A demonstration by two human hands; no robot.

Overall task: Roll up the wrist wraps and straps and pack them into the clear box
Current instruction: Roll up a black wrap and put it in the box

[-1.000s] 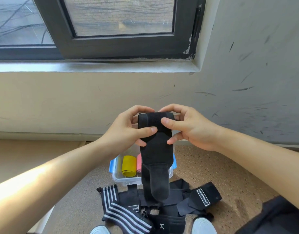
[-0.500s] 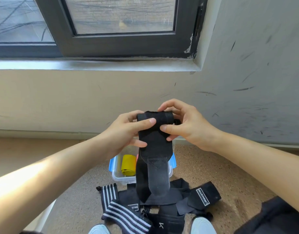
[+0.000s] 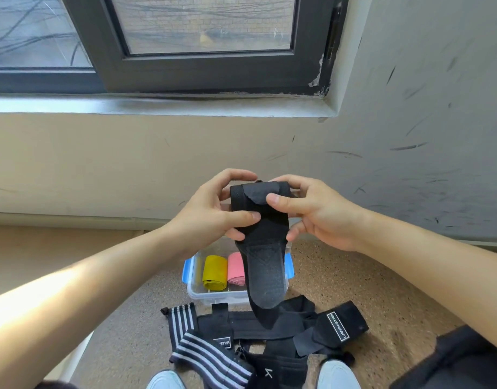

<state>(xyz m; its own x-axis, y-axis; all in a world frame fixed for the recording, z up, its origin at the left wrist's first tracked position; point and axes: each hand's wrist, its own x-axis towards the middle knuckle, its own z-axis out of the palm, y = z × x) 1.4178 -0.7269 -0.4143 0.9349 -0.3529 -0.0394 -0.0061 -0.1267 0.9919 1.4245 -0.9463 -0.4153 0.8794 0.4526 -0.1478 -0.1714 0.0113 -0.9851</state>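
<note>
I hold a black wrist wrap (image 3: 262, 234) in the air above the clear box (image 3: 202, 294). Its top is partly rolled and its loose tail hangs down over the box. My left hand (image 3: 213, 214) grips the roll from the left, thumb across its front. My right hand (image 3: 317, 211) pinches the roll from the right, thumb on the top flap. Inside the box lie a yellow roll (image 3: 214, 272) and a pink roll (image 3: 236, 268). Loose black straps (image 3: 272, 327) and a striped wrap (image 3: 208, 357) lie on the floor in front of the box.
The box has blue clips (image 3: 187, 269) and stands on a speckled brown floor (image 3: 368, 290) near the wall. A window sill (image 3: 157, 105) runs above. My two shoe tips (image 3: 337, 374) show at the bottom edge, and dark cloth (image 3: 466, 363) lies at the bottom right.
The hanging tail has become shorter as the roll at the top grew. My thumbs have shifted on the roll, and the pink roll in the box shows more.
</note>
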